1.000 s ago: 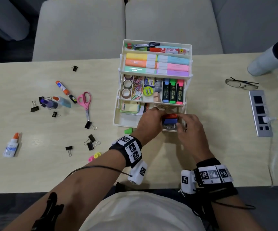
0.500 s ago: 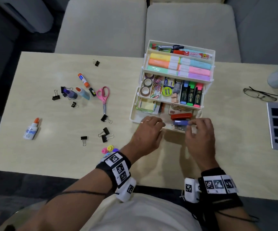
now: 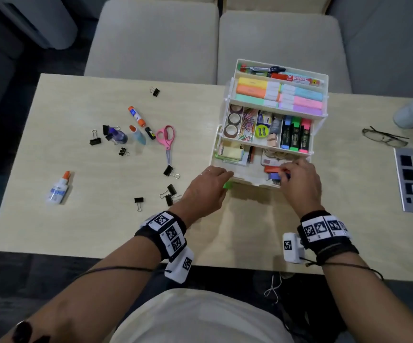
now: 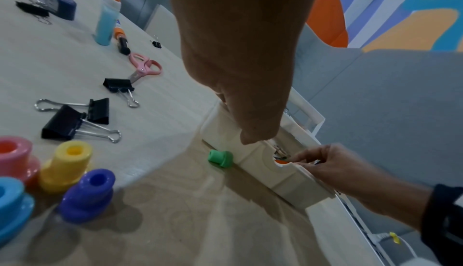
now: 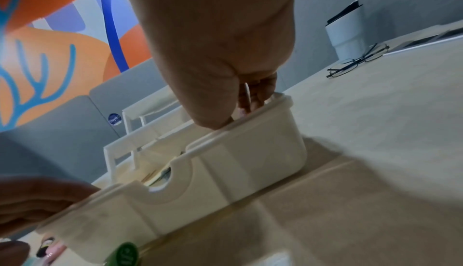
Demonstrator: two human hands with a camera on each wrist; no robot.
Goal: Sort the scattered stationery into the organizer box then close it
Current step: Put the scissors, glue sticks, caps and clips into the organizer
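At frame centre, the right hand (image 3: 297, 179) pinches a small stapler (image 3: 273, 175) in the organizer box (image 3: 227, 120); the left hand (image 3: 206, 189) rests relaxed. Stapler looks rigid, light; grip its sides.

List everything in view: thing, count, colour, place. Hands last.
organizer box: one, white, tiered, open, on the table
pastel highlighters: six, upper tier
dark highlighters: three, middle tier
tape rolls: three, brown, middle tier
sticky notes: yellow, bottom tier
blue stapler: one, bottom tier
binder clips: at least eight, black, scattered on the table
scissors: one, pink, table
glue stick: one, orange cap, table
white glue bottle: one, table's left
plastic pegs: five, mixed colours, near edge
glasses: one, right of the box
left hand: rests on the box's front rim
right hand: pinches the blue stapler
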